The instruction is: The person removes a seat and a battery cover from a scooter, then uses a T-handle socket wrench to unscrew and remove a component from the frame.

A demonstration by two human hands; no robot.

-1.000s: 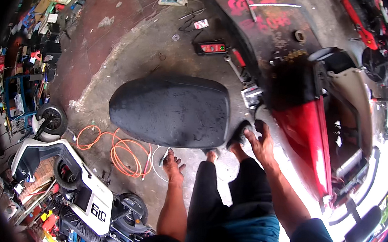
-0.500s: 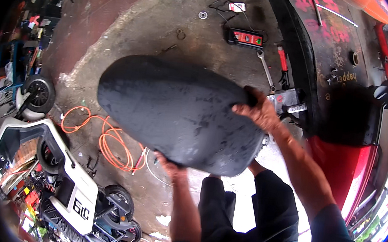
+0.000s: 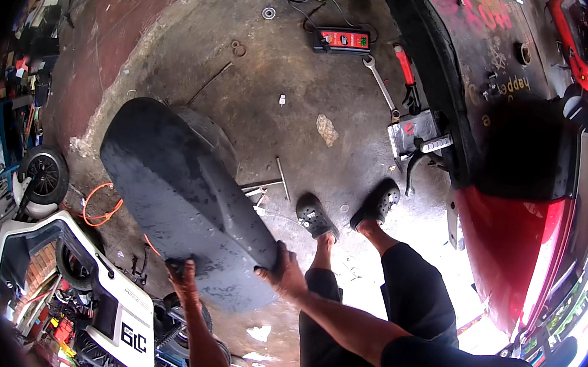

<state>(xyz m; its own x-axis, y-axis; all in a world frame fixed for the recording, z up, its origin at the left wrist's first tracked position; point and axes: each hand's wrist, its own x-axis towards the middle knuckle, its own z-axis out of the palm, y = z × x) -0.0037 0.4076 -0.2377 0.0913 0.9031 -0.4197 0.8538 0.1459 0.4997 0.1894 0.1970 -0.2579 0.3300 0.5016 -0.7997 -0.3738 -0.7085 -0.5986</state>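
Note:
A long black motorcycle seat (image 3: pixel 173 193) is held up left of my legs, tilted, with its rounded end pointing away to the far left. Its top cover looks scuffed and spotted. My left hand (image 3: pixel 185 285) grips the near left edge, fingers partly hidden behind the rim. Around the near right edge my right hand (image 3: pixel 285 276) is closed, with the thumb lying on the cover. The underside of the seat does not show.
A white scooter body (image 3: pixel 122 315) stands at lower left, near an orange hose (image 3: pixel 101 211). Beyond my feet lie a red and black charger (image 3: pixel 343 40), a wrench (image 3: pixel 381 86) and red-handled pliers (image 3: pixel 406 67). A red vehicle panel (image 3: pixel 507 253) is on the right.
The seat has swung to the left and turned, its near end now closer to me. My right hand came left with it, and my feet and floor tools have come into view.

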